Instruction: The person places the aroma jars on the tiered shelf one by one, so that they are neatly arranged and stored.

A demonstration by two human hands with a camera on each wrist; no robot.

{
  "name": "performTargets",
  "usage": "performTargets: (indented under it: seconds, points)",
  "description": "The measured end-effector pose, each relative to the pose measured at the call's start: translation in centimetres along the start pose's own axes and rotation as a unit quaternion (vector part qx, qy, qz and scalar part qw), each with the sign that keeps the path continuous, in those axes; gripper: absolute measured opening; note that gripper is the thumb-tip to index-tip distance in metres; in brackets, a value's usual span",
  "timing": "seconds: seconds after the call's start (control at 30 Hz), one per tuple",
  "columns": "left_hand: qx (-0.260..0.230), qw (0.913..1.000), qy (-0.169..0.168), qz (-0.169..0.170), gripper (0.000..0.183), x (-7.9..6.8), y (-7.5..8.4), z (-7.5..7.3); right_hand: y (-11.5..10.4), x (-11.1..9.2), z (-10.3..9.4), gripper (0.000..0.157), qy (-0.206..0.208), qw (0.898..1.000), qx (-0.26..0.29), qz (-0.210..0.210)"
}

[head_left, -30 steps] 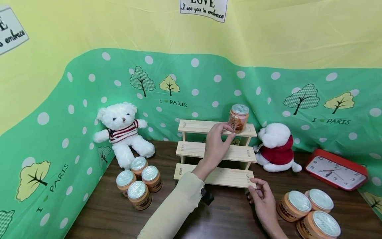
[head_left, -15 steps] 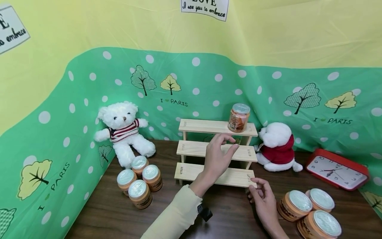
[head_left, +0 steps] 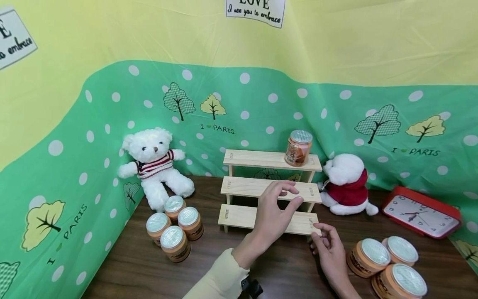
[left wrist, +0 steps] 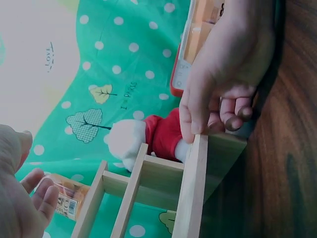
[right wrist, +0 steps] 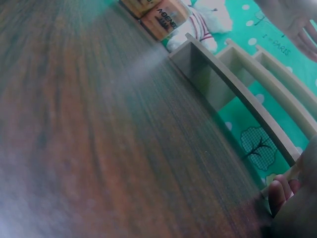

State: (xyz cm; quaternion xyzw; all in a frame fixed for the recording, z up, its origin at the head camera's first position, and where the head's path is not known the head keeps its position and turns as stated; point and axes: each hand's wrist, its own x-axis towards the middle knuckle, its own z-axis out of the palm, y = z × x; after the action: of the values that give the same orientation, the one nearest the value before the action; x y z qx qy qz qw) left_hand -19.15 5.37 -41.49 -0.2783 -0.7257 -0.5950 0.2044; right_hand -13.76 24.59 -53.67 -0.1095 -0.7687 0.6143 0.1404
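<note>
Left hand (head_left: 274, 211): fingers bent and parted from the thumb, with a gap between them; it overlaps the lower boards in the head view.
Right hand (head_left: 328, 251): thumb and forefinger pinch the right end of the bottom board, other fingers curled beneath.
Wooden shelf (head_left: 239, 187): three stepped boards on the tabletop (head_left: 149, 272).
Top jar (head_left: 298, 148): upright near the right end of the top board, apart from both hands; its label carries a barcode (left wrist: 69, 204) and print too small to read.
Left jars (head_left: 172, 234): four clustered, pale lids, orange sides; dark capitals show in the right wrist view, but the word is too blurred to be sure of.
Right jars (head_left: 382, 258): three close together, dark lettering unreadable.
Clock (head_left: 420, 214): red case, white face, black numerals; 2 and 4 read clearly.
Cloth (head_left: 239, 50): yellow above dotted green, "I PARIS" printed three times with a small green heart after the "I".
Upper sign (head_left: 255, 11): "LOVE", cropped at the top, over "I see you to embrace".
Left sign (head_left: 15, 39): cropped, "E" and "embrace" legible.
Striped-shirt bear (head_left: 156, 166): behind the left jars.
Red-clad bear (head_left: 345, 187): between shelf and clock.
</note>
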Motion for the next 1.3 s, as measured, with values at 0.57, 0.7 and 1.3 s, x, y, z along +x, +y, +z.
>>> performTargets:
  seconds: [0.57,0.7,1.3]
  points:
    - [-0.01,0.9998,0.007,-0.015,0.011,-3.3,0.5,-2.6,0.1,0.0,-0.1,0.03,-0.003,1.0,-0.022,0.004]
    - [-0.009,0.9995,0.012,-0.029,0.01,-4.7,0.4,-3.1,0.2,0.0,-0.1,0.03,-0.002,1.0,-0.02,0.006]
    - [0.006,0.9994,0.032,0.008,0.011,-7.7,0.7,-6.4,0.1,0.0,0.0,0.03,0.004,1.0,-0.002,0.013]
